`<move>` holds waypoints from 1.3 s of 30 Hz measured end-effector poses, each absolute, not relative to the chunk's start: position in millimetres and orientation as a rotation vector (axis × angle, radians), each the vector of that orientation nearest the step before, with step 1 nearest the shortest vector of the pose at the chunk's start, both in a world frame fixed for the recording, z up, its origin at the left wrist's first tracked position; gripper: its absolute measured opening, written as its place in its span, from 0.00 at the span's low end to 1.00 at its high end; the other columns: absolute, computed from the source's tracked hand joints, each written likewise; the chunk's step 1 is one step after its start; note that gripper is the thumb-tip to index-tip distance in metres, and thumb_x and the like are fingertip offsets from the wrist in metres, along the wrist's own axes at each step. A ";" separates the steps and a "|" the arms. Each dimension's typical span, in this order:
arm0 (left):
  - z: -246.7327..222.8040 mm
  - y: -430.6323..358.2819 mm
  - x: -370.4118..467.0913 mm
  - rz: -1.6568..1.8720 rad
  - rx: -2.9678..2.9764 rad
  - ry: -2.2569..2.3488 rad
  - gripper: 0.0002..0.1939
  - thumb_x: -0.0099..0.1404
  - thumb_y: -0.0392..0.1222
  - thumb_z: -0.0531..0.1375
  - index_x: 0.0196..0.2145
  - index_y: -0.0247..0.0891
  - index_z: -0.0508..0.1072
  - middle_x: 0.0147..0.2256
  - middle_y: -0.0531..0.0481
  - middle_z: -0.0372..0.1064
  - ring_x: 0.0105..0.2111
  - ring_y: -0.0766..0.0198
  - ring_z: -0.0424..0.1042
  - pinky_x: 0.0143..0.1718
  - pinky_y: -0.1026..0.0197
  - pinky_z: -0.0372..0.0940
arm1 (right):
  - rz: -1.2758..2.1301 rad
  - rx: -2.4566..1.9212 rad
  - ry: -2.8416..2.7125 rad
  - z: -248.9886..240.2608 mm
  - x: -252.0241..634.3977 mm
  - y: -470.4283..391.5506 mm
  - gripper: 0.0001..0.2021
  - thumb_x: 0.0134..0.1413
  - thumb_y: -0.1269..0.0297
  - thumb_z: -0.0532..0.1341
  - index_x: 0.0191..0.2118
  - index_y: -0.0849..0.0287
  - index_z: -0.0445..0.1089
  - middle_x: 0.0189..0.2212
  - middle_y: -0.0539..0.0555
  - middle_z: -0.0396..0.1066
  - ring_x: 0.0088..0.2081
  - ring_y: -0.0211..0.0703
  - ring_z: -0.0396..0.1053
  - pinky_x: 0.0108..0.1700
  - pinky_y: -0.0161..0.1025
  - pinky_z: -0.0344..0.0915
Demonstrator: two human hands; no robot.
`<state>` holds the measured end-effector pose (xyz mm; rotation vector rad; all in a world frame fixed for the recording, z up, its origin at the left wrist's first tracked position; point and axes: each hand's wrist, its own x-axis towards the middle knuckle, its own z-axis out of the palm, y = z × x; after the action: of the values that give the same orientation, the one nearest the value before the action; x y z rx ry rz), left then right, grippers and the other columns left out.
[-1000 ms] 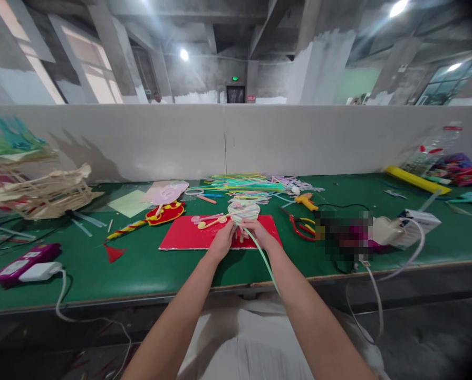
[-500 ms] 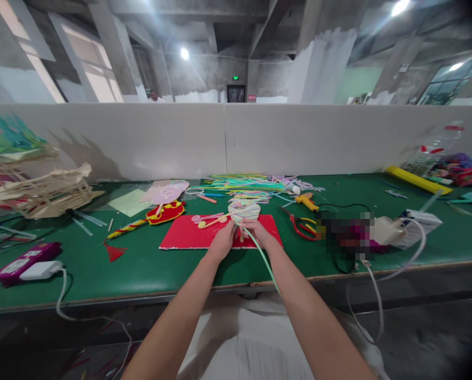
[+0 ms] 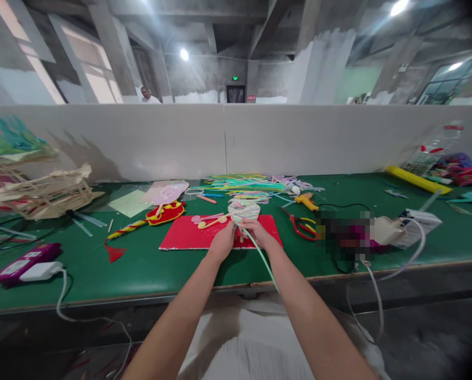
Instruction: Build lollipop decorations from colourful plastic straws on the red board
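A small round piece with pastel stripes (image 3: 243,211) is held over a red board (image 3: 184,235), at the middle of the bench. My left hand (image 3: 222,241) pinches its lower left edge, fingers closed. On the other side my right hand (image 3: 258,233) is closed on a long pale green strip (image 3: 261,255), which trails from the piece down to my right forearm. My fingertips partly hide where strip and piece meet. Just left of the piece, pink sticks and a yellow stick (image 3: 209,224) with round ends lie on the board.
Many coloured strips (image 3: 243,183) are heaped behind the board. Red-handled pliers (image 3: 299,228) and a yellow-orange glue gun (image 3: 307,201) lie to the right. A red fan-shaped piece (image 3: 166,213) with a tassel is at left, near a purple power strip (image 3: 27,263). A low partition (image 3: 148,140) runs behind.
My right fingers have shifted very slightly on the green strip; my left hand stays put. Beyond the partition, a person in the background has risen further into view.
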<state>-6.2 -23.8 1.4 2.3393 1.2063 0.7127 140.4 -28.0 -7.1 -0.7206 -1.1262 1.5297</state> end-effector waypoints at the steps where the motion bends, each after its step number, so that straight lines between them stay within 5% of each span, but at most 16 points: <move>1: 2.2 -24.1 -5.9 0.691 2.350 1.224 0.17 0.63 0.44 0.37 0.40 0.37 0.60 0.26 0.48 0.65 0.25 0.64 0.65 0.26 0.64 0.56 | 1.525 -0.721 -1.125 -6.9 140.1 -28.1 0.06 0.40 0.65 0.60 0.21 0.62 0.65 0.14 0.47 0.60 0.16 0.31 0.55 0.21 0.31 0.54; 25: -4.6 -7.8 -4.7 1.132 1.878 0.871 0.12 0.62 0.44 0.43 0.27 0.37 0.60 0.22 0.54 0.60 0.25 0.68 0.62 0.32 0.64 0.58 | 1.450 -0.796 -1.152 -5.6 136.9 -30.2 0.09 0.40 0.60 0.61 0.23 0.61 0.65 0.16 0.46 0.61 0.17 0.31 0.58 0.20 0.31 0.57; 39: 7.0 -11.1 -8.2 0.929 1.864 0.764 0.10 0.59 0.42 0.47 0.24 0.35 0.60 0.21 0.55 0.59 0.24 0.69 0.61 0.31 0.65 0.57 | 1.461 -0.773 -1.228 -9.6 139.1 -27.7 0.08 0.43 0.62 0.58 0.22 0.62 0.65 0.14 0.47 0.60 0.15 0.30 0.54 0.19 0.31 0.51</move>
<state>-8.2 -11.1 7.0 1.8638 0.7643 0.9287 139.1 -27.7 -9.6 -0.7730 -1.2279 1.4605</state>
